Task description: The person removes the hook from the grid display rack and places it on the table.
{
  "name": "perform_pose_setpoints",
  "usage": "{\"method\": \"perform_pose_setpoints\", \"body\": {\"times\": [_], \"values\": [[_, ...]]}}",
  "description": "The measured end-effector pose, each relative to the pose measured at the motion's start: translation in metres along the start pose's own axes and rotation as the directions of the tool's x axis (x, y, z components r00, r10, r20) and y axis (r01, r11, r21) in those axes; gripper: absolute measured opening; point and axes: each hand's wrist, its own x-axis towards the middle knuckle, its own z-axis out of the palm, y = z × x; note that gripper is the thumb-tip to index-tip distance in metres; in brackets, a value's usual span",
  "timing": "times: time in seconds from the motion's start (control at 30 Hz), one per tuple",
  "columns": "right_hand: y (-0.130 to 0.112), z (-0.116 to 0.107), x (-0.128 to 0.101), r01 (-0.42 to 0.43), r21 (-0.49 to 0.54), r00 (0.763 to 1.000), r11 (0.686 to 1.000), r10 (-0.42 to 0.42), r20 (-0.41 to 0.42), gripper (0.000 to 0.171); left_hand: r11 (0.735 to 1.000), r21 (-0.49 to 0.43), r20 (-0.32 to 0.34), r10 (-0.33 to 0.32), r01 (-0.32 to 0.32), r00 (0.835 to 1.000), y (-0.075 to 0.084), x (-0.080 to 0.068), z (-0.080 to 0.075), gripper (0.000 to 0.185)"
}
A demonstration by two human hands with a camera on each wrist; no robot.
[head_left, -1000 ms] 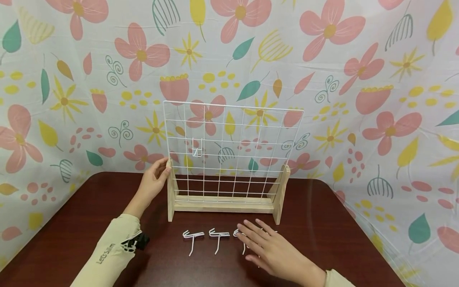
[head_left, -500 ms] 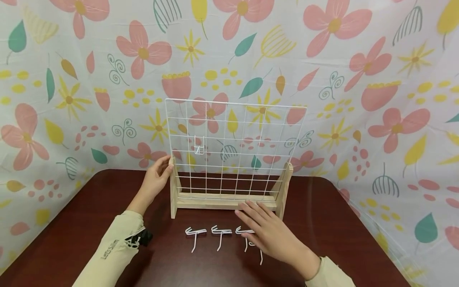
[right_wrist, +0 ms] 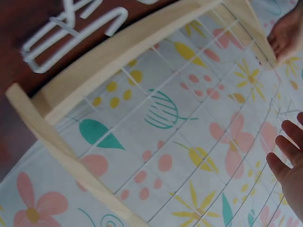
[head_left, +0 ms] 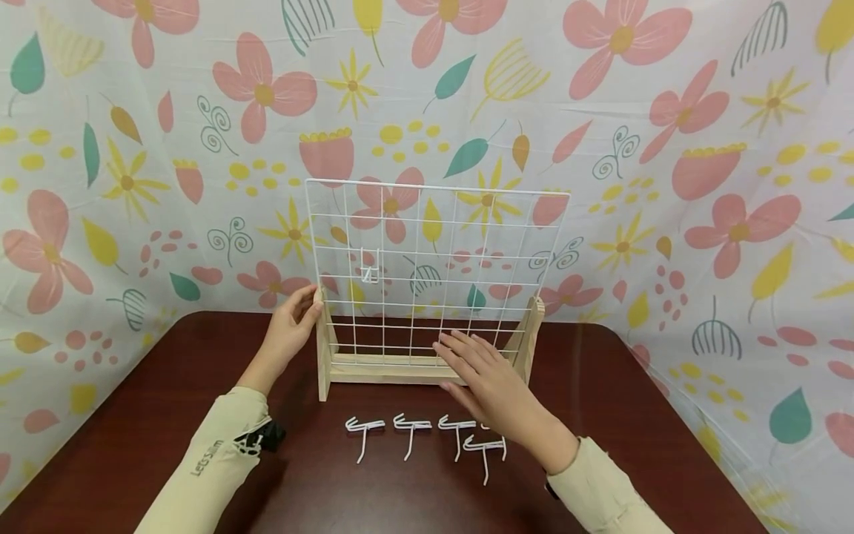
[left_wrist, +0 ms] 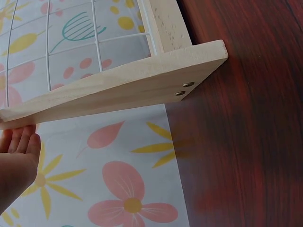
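A white wire grid panel [head_left: 434, 252] stands upright in a pale wooden stand [head_left: 420, 378]. My left hand [head_left: 287, 330] grips the top of the stand's left upright [head_left: 324, 363]; in the left wrist view its fingers [left_wrist: 21, 139] lie against the wood. One white wire hook [head_left: 370, 274] hangs on the grid, left of the middle. Before the lower right of the grid is my right hand [head_left: 490, 386], fingers spread and fairly straight, holding nothing. Several white wire hooks [head_left: 412, 426] lie on the table in front of the stand, one partly hidden by the right hand.
The dark red-brown table [head_left: 200, 415] has rounded back corners. Behind it hangs a white floral curtain [head_left: 427, 104], close to the table's back edge. A black wrist strap [head_left: 263, 437] sits on the left sleeve.
My right hand has risen from over the hooks to before the lower grid, uncovering hooks at the right. The left hand stays on the upright. The head view has shifted slightly.
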Motion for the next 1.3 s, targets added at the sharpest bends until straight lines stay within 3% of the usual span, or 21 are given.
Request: {"method": "perform_pose_setpoints", "body": {"times": [0.57, 0.87, 1.3], "values": [[0.007, 0.006, 0.047, -0.003, 0.041, 0.994, 0.999, 0.008, -0.105, 0.047, 0.999, -0.042, 0.007, -0.018, 0.018, 1.000, 0.003, 0.002, 0.001, 0.048], [0.002, 0.011, 0.071, -0.011, 0.062, 0.986, 0.998, 0.021, -0.164, 0.047, 0.999, -0.041, -0.005, 0.002, -0.003, 1.000, 0.007, 0.002, 0.000, 0.046], [-0.002, 0.034, 0.094, -0.022, 0.129, 0.975, 0.991, 0.050, -0.216, 0.047, 0.999, -0.028, -0.008, 0.041, -0.041, 0.999, 0.000, -0.002, 0.000, 0.046]]}}
